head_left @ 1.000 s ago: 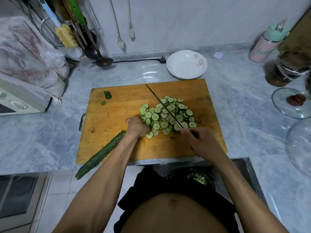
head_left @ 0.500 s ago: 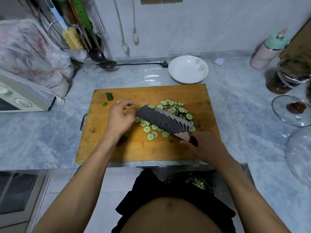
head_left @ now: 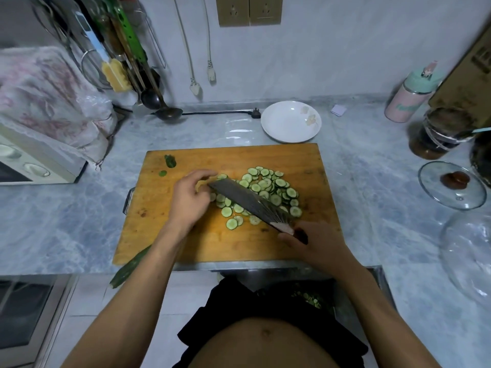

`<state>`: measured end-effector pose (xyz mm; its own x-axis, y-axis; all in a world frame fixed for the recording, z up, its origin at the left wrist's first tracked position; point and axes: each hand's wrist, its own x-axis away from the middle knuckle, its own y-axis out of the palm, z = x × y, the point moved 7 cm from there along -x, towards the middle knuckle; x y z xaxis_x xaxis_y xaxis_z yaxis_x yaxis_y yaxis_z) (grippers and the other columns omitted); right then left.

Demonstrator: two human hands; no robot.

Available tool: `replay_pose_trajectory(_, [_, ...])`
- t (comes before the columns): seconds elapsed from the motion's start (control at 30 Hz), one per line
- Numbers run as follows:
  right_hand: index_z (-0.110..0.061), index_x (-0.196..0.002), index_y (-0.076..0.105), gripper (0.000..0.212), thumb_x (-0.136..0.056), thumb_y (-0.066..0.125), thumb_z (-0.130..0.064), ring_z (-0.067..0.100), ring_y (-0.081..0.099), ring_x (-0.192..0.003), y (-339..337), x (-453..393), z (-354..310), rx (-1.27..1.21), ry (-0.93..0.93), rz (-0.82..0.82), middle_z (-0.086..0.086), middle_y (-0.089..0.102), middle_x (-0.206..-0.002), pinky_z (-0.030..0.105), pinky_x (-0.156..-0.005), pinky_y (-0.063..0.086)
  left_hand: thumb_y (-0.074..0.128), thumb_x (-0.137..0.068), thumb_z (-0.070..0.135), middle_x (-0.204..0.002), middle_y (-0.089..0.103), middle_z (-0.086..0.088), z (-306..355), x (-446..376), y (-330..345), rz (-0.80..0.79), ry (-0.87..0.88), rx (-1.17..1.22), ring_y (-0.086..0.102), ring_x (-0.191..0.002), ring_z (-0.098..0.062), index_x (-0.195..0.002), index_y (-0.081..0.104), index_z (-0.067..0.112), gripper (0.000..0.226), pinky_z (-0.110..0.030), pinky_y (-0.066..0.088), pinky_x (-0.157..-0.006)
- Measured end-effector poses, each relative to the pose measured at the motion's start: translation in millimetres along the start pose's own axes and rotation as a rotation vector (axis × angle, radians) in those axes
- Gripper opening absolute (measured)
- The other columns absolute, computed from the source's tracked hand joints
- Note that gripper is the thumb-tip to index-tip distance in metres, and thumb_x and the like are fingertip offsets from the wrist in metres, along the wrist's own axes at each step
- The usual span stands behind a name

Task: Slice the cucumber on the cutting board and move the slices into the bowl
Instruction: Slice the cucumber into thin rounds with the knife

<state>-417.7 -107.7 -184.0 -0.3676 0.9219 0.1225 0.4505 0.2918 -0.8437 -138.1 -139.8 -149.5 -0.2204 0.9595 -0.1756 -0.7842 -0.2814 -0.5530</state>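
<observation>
A pile of cucumber slices (head_left: 268, 188) lies in the middle of the wooden cutting board (head_left: 305, 235). My right hand (head_left: 316, 247) grips the handle of a cleaver (head_left: 247, 199), whose broad blade lies tilted flat over the left part of the pile. My left hand (head_left: 190, 199) rests with curved fingers at the blade's far tip, touching slices there. The uncut cucumber piece (head_left: 128, 268) sticks out over the board's front left corner, partly hidden by my left forearm. The white bowl (head_left: 284, 120) stands behind the board with nothing in it.
A cucumber end (head_left: 170, 160) lies at the board's back left. A glass lid (head_left: 451, 197), a dark jar (head_left: 435, 136) and a pink bottle (head_left: 406, 104) stand to the right. An oven (head_left: 29, 163) is at left, a ladle (head_left: 167, 112) and plug cable behind.
My left hand has let go of the uncut cucumber and moved to the blade's tip. The cleaver went from upright cutting to lying flat over the slices.
</observation>
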Motion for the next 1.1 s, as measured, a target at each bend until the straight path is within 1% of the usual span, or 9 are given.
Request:
replay_pose_trajectory(0.13, [-0.019,-0.059,0.044,0.05,-0.094,0.051,-0.053,0.005,0.037,-0.045,1.1,2.1,-13.4,-0.204,0.012,-0.011,-0.007,0.041,-0.052,0.019,-0.049,0.031,0.057,-0.086,-0.002,-0.105,0.068,0.006,-51.9,41.4,-28.6,0.064,-0.092,-0.129,0.06,-0.102,-0.013,-0.101,0.073,0.02,0.031,-0.031,0.048,-0.093])
replay_pose_trajectory(0.23, [-0.011,-0.062,0.051,0.065,-0.088,0.041,-0.069,0.008,0.044,-0.045,8.0,-1.1,-30.4,-0.338,0.004,-0.045,-0.003,0.046,-0.052,0.026,-0.047,0.035,0.068,-0.086,0.008,-0.111,0.069,-0.001,-81.6,65.1,-36.9,0.01,-0.054,-0.319,0.06,-0.106,-0.02,-0.109,0.073,0.017,0.025,-0.027,0.045,-0.092])
replay_pose_trajectory(0.3, [0.001,-0.069,0.057,0.082,-0.083,0.034,-0.076,0.02,0.053,-0.049,16.9,-5.5,-45.4,-0.382,0.003,-0.081,0.004,0.052,-0.055,0.038,-0.05,0.044,0.075,-0.084,0.019,-0.116,0.066,-0.004,-96.0,76.3,-35.0,-0.045,-0.015,-0.393,0.057,-0.11,-0.024,-0.117,0.069,0.017,0.033,-0.033,0.046,-0.093])
replay_pose_trajectory(0.43, [0.006,-0.078,0.06,0.081,-0.085,0.035,-0.071,0.025,0.059,-0.054,39.0,-14.6,-80.4,-0.423,0.011,-0.168,0.003,0.055,-0.056,0.031,-0.053,0.047,0.071,-0.089,0.031,-0.126,0.062,-0.004,-114.1,84.3,-28.0,-0.087,-0.071,-0.444,0.055,-0.114,-0.026,-0.13,0.061,0.02,0.044,-0.036,0.05,-0.085])
replay_pose_trajectory(0.57, [0.008,-0.081,0.06,0.075,-0.095,0.039,-0.062,0.015,0.054,-0.048,63.5,-19.4,-109.0,-0.472,0.045,-0.252,0.002,0.057,-0.055,0.022,-0.047,0.042,0.066,-0.092,0.022,-0.123,0.067,0.0,-109.5,74.5,-34.6,-0.064,0.007,-0.455,0.06,-0.112,-0.026,-0.124,0.066,0.02,0.033,-0.037,0.055,-0.079])
replay_pose_trajectory(0.73, [0.01,-0.08,0.061,0.076,-0.098,0.037,-0.06,0.015,0.056,-0.05,88.2,-28.9,-130.8,-0.432,0.085,-0.252,0.019,0.065,-0.067,0.028,-0.054,0.044,0.063,-0.091,0.019,-0.124,0.064,0.003,-118.4,60.9,-41.5,-0.082,0.046,-0.47,0.062,-0.104,-0.023,-0.122,0.067,0.021,0.031,-0.033,0.053,-0.072])
replay_pose_trajectory(0.97, [-0.01,-0.08,0.056,0.051,-0.101,0.038,-0.053,0.017,0.051,-0.047,111.6,-23.7,-129.2,-0.62,0.384,-0.398,0.006,0.063,-0.062,0.025,-0.047,0.04,0.063,-0.091,0.011,-0.12,0.064,-0.004,-121.9,69.1,-37.1,-0.099,0.288,-0.491,0.065,-0.091,-0.026,-0.123,0.067,0.018,0.033,-0.033,0.055,-0.066])
replay_pose_trajectory(1.03, [-0.011,-0.08,0.056,0.052,-0.099,0.036,-0.056,0.016,0.049,-0.046,106.8,-23.7,-132.1,-0.639,0.447,-0.374,0.006,0.058,-0.062,0.023,-0.045,0.038,0.062,-0.09,0.009,-0.12,0.064,-0.004,-123.7,69.4,-36.6,-0.1,0.294,-0.491,0.065,-0.09,-0.026,-0.123,0.067,0.019,0.035,-0.033,0.055,-0.066])
replay_pose_trajectory(1.1, [-0.012,-0.075,0.054,0.061,-0.098,0.031,-0.063,0.016,0.049,-0.044,98.9,-25.3,-138.8,-0.587,0.393,-0.298,0.007,0.054,-0.061,0.021,-0.042,0.039,0.063,-0.089,0.008,-0.118,0.064,-0.003,-125.1,67.6,-36.2,-0.097,0.276,-0.505,0.065,-0.088,-0.027,-0.123,0.067,0.019,0.036,-0.033,0.054,-0.065])
